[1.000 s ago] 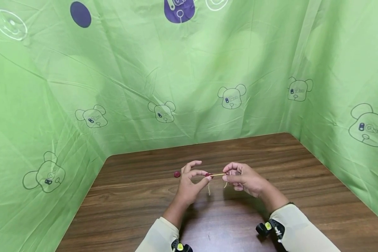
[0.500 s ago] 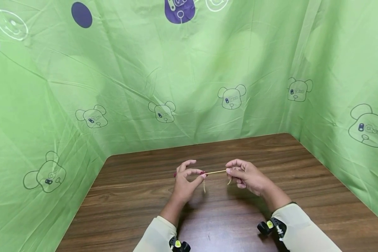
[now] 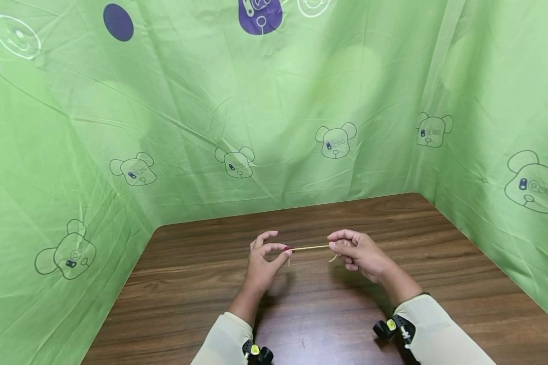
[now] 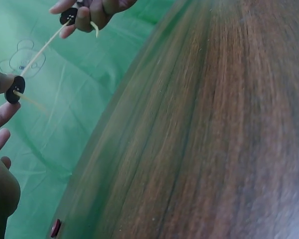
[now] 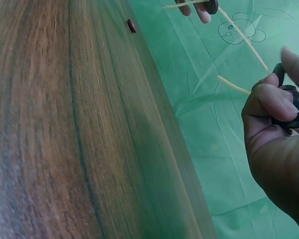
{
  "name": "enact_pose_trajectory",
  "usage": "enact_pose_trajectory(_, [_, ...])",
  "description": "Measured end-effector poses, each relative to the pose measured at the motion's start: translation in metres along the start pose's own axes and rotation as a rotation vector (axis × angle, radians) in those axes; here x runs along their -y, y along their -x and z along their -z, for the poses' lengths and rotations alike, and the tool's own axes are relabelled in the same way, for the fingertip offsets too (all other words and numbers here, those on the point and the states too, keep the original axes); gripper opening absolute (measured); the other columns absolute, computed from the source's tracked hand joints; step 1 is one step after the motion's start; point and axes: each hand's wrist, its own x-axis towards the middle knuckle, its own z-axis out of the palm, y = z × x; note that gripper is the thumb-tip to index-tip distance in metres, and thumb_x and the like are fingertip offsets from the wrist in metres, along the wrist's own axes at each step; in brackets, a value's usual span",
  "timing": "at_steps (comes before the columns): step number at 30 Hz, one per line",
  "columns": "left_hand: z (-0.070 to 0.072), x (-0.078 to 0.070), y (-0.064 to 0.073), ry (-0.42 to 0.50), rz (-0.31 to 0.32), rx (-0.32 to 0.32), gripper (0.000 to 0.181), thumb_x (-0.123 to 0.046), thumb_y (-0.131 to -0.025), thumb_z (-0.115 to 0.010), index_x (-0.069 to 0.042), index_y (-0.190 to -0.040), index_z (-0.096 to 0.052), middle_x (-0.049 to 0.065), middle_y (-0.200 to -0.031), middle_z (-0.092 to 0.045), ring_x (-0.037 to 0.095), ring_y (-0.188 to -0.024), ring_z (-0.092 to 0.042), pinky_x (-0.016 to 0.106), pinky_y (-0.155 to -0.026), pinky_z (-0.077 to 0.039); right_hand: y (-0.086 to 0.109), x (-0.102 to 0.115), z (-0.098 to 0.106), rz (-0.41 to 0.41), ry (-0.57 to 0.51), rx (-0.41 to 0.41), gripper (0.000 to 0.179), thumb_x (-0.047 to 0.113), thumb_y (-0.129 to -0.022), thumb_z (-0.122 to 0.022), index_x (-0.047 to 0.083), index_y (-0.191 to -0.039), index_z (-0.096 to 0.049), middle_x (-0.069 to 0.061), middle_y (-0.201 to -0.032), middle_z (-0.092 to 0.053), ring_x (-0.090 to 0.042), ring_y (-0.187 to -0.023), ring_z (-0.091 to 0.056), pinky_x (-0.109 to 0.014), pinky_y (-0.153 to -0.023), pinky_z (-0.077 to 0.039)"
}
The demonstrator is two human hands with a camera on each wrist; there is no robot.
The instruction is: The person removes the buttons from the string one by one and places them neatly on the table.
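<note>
Between the thumb and index finger of my left hand (image 3: 260,266) is a dark red button (image 4: 15,89). A pale yellow string (image 3: 310,248) passes through it and runs straight across to my right hand (image 3: 365,257), with a short loose end at each side. The right hand pinches the string and another dark button (image 4: 69,16) at its far end. More dark, rounded pieces (image 5: 292,109) sit inside the curled right fingers; their exact kind and number are partly hidden. Both hands are raised above the table.
A single red button (image 5: 131,26) lies on the wooden table (image 3: 201,299); the left hand hides it in the head view. Green printed cloth (image 3: 283,177) surrounds the table's back and sides. Each wrist carries a small black camera (image 3: 383,330).
My left hand has moved left with its button, drawing away from the right hand. The stretch of string between the hands has grown longer. The right hand has shifted slightly right and up.
</note>
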Motion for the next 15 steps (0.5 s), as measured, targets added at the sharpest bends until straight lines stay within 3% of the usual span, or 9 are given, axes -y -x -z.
enact_pose_trajectory(9, [0.0018, 0.0051, -0.0026, 0.013, 0.006, -0.023, 0.009, -0.016, -0.085, -0.093, -0.016, -0.088, -0.085, 0.002, -0.142, -0.068, 0.036, -0.143, -0.047, 0.054, -0.118, -0.030, 0.0007, 0.0009, 0.0037, 0.002, -0.090, 0.048, 0.023, 0.000, -0.100, -0.071, 0.013, -0.119, -0.071, 0.010, -0.088, -0.066, -0.003, -0.064, -0.046, -0.018, -0.056, -0.038])
enact_pose_trajectory(15, [0.0051, 0.0074, -0.0042, 0.020, 0.035, -0.041, 0.009, -0.014, -0.085, -0.093, -0.015, -0.088, -0.085, 0.001, -0.142, -0.068, 0.032, -0.143, -0.046, 0.054, -0.119, -0.030, 0.0002, 0.0013, 0.0048, 0.013, -0.087, 0.033, 0.023, 0.001, -0.102, -0.069, 0.012, -0.122, -0.072, 0.011, -0.083, -0.061, -0.003, -0.066, -0.046, -0.018, -0.058, -0.038])
